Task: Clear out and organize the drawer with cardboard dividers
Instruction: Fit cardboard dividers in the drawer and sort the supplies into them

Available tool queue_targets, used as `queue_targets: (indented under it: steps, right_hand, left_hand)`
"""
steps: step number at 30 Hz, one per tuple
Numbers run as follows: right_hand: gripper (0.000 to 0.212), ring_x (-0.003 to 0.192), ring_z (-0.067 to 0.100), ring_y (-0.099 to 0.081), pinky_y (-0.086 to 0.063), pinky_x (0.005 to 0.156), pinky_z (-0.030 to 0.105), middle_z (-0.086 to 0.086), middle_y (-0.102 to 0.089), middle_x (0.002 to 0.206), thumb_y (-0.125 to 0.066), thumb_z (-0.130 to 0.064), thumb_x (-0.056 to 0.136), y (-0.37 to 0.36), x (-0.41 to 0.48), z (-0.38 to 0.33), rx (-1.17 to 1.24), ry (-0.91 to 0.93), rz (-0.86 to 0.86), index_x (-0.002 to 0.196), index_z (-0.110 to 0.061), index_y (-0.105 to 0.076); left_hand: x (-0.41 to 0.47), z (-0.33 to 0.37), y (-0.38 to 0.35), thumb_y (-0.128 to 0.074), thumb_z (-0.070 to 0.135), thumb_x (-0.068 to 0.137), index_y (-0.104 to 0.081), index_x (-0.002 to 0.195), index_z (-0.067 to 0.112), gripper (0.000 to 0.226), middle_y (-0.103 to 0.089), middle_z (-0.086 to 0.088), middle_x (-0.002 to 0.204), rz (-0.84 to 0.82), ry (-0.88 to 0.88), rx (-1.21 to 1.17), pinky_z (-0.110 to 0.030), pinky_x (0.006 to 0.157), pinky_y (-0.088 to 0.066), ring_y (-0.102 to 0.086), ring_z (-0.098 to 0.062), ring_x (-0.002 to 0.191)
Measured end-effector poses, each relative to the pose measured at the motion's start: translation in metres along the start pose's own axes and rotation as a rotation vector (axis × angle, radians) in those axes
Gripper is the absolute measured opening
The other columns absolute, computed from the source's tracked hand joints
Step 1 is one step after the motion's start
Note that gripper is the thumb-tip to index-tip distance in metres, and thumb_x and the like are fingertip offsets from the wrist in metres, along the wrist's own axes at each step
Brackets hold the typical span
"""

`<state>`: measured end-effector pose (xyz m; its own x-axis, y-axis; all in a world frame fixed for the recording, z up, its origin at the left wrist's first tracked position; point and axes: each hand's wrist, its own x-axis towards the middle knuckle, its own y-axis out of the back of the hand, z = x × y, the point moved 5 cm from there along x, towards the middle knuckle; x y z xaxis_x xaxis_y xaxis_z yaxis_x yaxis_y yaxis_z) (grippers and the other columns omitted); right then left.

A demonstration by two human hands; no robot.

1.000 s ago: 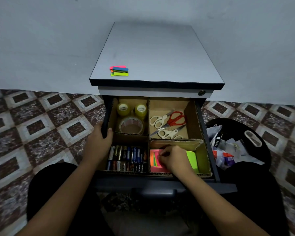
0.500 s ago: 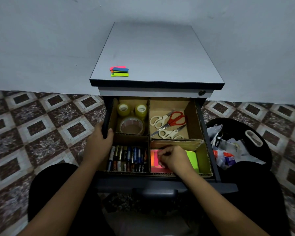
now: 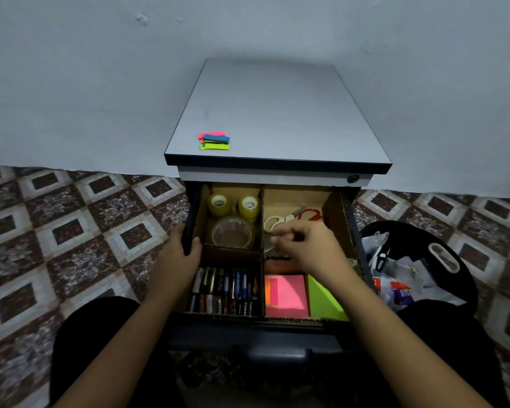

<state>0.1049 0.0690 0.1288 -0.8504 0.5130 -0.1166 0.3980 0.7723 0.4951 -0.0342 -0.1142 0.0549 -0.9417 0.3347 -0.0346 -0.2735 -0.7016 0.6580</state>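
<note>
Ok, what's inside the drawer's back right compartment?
White-handled scissors and red-handled scissors show in part. The right hand covers the rest and the front of the compartment.

Three tape rolls, two pairs of scissors and two sticky-note pads are counted in four cardboard compartments; the batteries cannot be counted exactly.

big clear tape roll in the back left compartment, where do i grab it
Pinch its ring wall from straight above, a finger in the core, thumb outside. The big clear tape roll lies flat with its hole facing up, and cardboard dividers crowd its sides, likely blocking a side approach.
</note>
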Motion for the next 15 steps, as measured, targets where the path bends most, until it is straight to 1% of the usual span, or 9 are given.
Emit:
queue_targets:
  steps: [1, 2, 4, 6, 7, 9, 10, 12, 15]
  right_hand:
    - [0.005, 0.058, 0.004, -0.05, -0.04, 0.052, 0.013, -0.006, -0.055, 0.065, -0.066, -0.014, 0.085, 0.004, 0.007, -0.011, 0.014, 0.035, 0.015, 0.089, -0.017, -0.069]
    - [0.003, 0.056, 0.003, -0.047, -0.038, 0.051, 0.012, -0.008, -0.054, 0.063, -0.068, -0.015, 0.084, 0.008, 0.016, -0.023, -0.009, 0.072, 0.031, 0.086, -0.018, -0.068]
    - [0.008, 0.057, -0.001, -0.047, -0.036, 0.049, 0.006, -0.011, -0.054, 0.066, -0.068, -0.019, 0.085, 0.011, 0.033, -0.046, -0.073, 0.144, 0.018, 0.092, -0.02, -0.068]
    - [0.015, 0.067, -0.001, -0.053, -0.04, 0.053, 0.004, -0.01, -0.059, 0.075, -0.066, -0.022, 0.086, 0.011, 0.051, -0.071, -0.097, 0.227, -0.031, 0.1, -0.019, -0.068]
    - [0.018, 0.076, 0.002, -0.057, -0.043, 0.06, 0.004, -0.007, -0.062, 0.082, -0.066, -0.022, 0.086, 0.01, 0.06, -0.084, -0.121, 0.277, -0.04, 0.103, -0.018, -0.068]
    - [0.022, 0.091, 0.01, -0.06, -0.045, 0.074, 0.013, 0.0, -0.067, 0.096, -0.065, -0.023, 0.086, 0.008, 0.082, -0.106, -0.207, 0.368, -0.023, 0.107, -0.015, -0.069]
    - [0.023, 0.095, 0.013, -0.06, -0.044, 0.077, 0.017, 0.004, -0.068, 0.102, -0.064, -0.023, 0.087, 0.007, 0.093, -0.116, -0.263, 0.402, -0.008, 0.108, -0.014, -0.069]
    - [0.024, 0.099, 0.017, -0.059, -0.042, 0.079, 0.021, 0.007, -0.067, 0.108, -0.062, -0.021, 0.089, 0.001, 0.114, -0.13, -0.387, 0.455, 0.014, 0.11, -0.013, -0.068]
    - [0.027, 0.105, 0.022, -0.057, -0.041, 0.083, 0.027, 0.01, -0.064, 0.115, -0.055, -0.02, 0.091, -0.012, 0.136, -0.139, -0.582, 0.519, 0.011, 0.115, -0.011, -0.066]
  left_hand:
    - [0.0, 0.0, 0.0, -0.043, 0.034, 0.098, -0.034, 0.141, 0.016, 0.048, -0.055, -0.015, 0.13, -0.002, 0.001, 0.003, -0.036, 0.086, -0.045, -0.054, -0.032, 0.115]
    - [0.001, 0.0, 0.0, -0.044, 0.034, 0.098, -0.034, 0.141, 0.015, 0.048, -0.054, -0.015, 0.131, 0.0, 0.002, 0.004, -0.037, 0.088, -0.045, -0.053, -0.031, 0.116]
    - [0.001, -0.001, 0.001, -0.043, 0.036, 0.097, -0.034, 0.142, 0.017, 0.049, -0.055, -0.013, 0.13, 0.002, 0.002, 0.006, -0.038, 0.091, -0.047, -0.054, -0.03, 0.115]
    - [0.002, -0.001, 0.0, -0.042, 0.037, 0.097, -0.034, 0.142, 0.019, 0.049, -0.056, -0.01, 0.129, -0.002, 0.004, 0.01, -0.037, 0.088, -0.048, -0.056, -0.028, 0.113]
    - [0.002, -0.002, 0.0, -0.042, 0.037, 0.097, -0.034, 0.142, 0.019, 0.049, -0.056, -0.009, 0.129, -0.003, 0.005, 0.012, -0.036, 0.087, -0.048, -0.056, -0.028, 0.113]
    - [0.002, -0.003, 0.001, -0.042, 0.039, 0.097, -0.033, 0.142, 0.02, 0.049, -0.056, -0.01, 0.129, -0.005, 0.004, 0.012, -0.039, 0.088, -0.049, -0.057, -0.028, 0.111]
    - [0.003, -0.004, 0.001, -0.042, 0.039, 0.096, -0.033, 0.141, 0.021, 0.05, -0.056, -0.01, 0.129, -0.006, 0.006, 0.008, -0.041, 0.089, -0.05, -0.057, -0.028, 0.111]
    - [0.003, -0.005, 0.001, -0.042, 0.04, 0.096, -0.032, 0.141, 0.021, 0.049, -0.057, -0.009, 0.127, -0.01, 0.008, 0.003, -0.042, 0.088, -0.051, -0.058, -0.027, 0.109]
    - [0.003, -0.004, 0.001, -0.043, 0.038, 0.097, -0.034, 0.141, 0.02, 0.049, -0.059, -0.008, 0.124, -0.004, 0.003, 0.009, -0.039, 0.084, -0.051, -0.059, -0.025, 0.107]
